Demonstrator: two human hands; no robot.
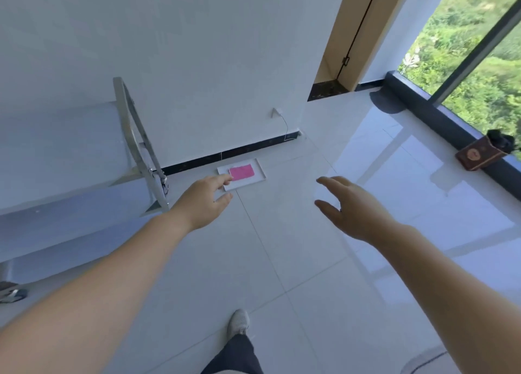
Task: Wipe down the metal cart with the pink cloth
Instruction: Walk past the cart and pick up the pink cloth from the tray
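— Well, where's the folded pink cloth?
— Flat in a shallow white rectangular tray on the pale tiled floor, toward the tray's wall-side edge.
— Hands?
— Left hand and right hand both spread, holding nothing, above floor.
— Cart?
— Two-shelf steel cart with looped handle, left, beside the tray.

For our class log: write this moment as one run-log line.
stage: reaching | cloth: on tray, floor | left hand: open, empty | right hand: open, empty | cart: unwiped
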